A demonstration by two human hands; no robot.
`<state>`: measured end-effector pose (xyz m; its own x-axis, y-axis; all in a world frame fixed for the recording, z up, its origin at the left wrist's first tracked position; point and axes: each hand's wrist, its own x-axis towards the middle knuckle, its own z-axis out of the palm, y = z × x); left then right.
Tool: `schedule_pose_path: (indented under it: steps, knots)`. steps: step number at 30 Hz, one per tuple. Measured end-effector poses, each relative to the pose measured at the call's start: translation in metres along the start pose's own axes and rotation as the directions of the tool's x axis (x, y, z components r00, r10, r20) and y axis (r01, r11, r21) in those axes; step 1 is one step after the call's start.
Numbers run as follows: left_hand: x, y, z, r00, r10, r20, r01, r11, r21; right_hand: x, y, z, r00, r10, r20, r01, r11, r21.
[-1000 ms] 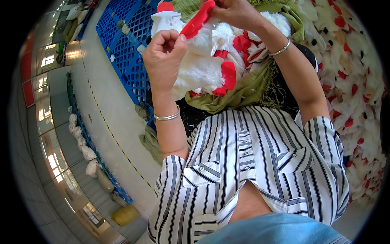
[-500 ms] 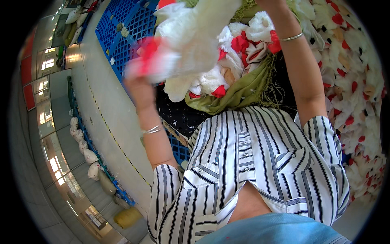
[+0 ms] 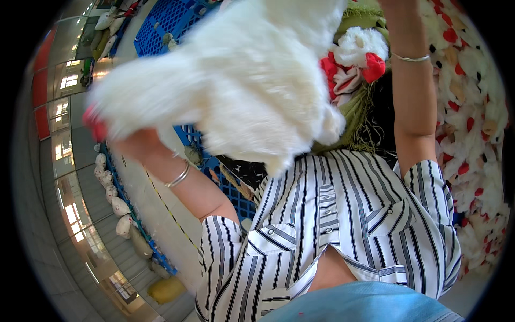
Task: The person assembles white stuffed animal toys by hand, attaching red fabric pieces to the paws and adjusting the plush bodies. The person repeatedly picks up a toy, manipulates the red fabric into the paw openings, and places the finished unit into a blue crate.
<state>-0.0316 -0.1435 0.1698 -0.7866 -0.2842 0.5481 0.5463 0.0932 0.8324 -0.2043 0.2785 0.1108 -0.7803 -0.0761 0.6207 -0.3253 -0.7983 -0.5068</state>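
A large white plush toy (image 3: 252, 80) with a red part at its left end fills the upper middle, blurred and close to the camera. My left hand (image 3: 131, 144) grips it from below and is mostly hidden behind the fur; a silver bangle sits on that wrist. My right forearm (image 3: 413, 102), also with a bangle, reaches straight up past the top edge, so that hand is out of view. Beside the forearm lie more white and red plush toys (image 3: 357, 51) in an olive-green sack (image 3: 357, 115).
A heap of white and red plush toys (image 3: 475, 107) rises on the right. Blue plastic pallets (image 3: 166, 21) lie on the floor at upper left and below the toy. White filled sacks (image 3: 115, 206) line the left side, with a yellow one (image 3: 166, 290) lower down.
My left hand has swung the white plush toy out of the sack, leftward and toward the camera. My right hand has risen out of the top of the view.
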Motion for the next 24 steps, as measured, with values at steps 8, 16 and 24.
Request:
schedule_pose_path:
  steps: [8,16,24]
  knots:
    - [-0.045,-0.085,0.057,0.904,-0.387,0.182,0.345,0.911,0.225,-0.056,0.091,0.037,0.820,0.558,0.124,-0.419,0.733,-0.536]
    - [-0.052,-0.082,0.079,0.921,-0.224,0.317,0.113,0.936,0.332,-0.077,0.100,0.080,0.882,0.432,0.189,-0.151,0.639,-0.754]
    - [-0.061,-0.083,0.092,0.941,-0.245,0.235,0.207,0.963,0.174,-0.085,0.101,0.089,0.799,0.559,0.222,-0.244,0.638,-0.730]
